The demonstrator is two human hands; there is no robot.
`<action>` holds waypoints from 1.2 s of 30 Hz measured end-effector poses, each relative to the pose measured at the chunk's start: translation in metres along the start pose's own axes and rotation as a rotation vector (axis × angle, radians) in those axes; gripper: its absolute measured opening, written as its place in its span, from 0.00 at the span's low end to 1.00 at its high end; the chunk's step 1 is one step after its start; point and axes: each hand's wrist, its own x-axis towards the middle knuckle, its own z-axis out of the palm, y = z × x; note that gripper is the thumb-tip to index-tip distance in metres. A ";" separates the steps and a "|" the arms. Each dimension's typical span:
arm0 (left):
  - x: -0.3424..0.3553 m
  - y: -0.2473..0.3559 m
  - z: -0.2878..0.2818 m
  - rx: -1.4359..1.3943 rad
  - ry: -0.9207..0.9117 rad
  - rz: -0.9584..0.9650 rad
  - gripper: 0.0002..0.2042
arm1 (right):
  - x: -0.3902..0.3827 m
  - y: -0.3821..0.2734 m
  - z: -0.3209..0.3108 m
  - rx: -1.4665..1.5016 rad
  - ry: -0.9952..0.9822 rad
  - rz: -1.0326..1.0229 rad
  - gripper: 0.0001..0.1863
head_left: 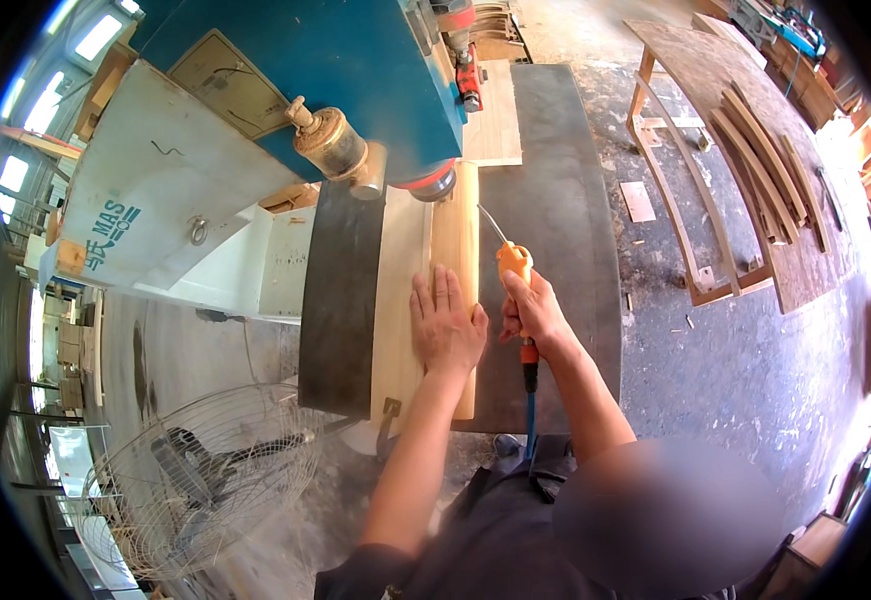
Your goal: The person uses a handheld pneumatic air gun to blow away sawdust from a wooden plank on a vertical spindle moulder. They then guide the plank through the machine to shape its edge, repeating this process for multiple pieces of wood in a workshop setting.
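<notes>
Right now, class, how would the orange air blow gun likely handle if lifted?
The orange air blow gun is probably light: the right hand alone holds it. Its blue hose would likely tug behind. Its thin nozzle looks stiff, like metal.

Bright windows glow at the upper left; a worn gray floor spreads beneath a wooden tabletop on the right.

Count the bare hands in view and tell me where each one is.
2: the left hand lies flat on the pale wood; the right hand, to its right, grips the orange air gun above the dark table. No others show.
</notes>
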 end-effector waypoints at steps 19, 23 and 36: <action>-0.001 0.000 0.006 0.010 0.032 0.013 0.36 | -0.004 0.004 -0.012 -0.020 -0.005 0.025 0.15; 0.002 0.003 0.009 0.019 0.016 -0.005 0.35 | -0.004 0.003 -0.018 0.006 0.018 0.061 0.16; -0.018 0.001 0.003 -0.044 0.074 -0.009 0.36 | -0.018 0.004 -0.020 -0.080 0.003 0.023 0.14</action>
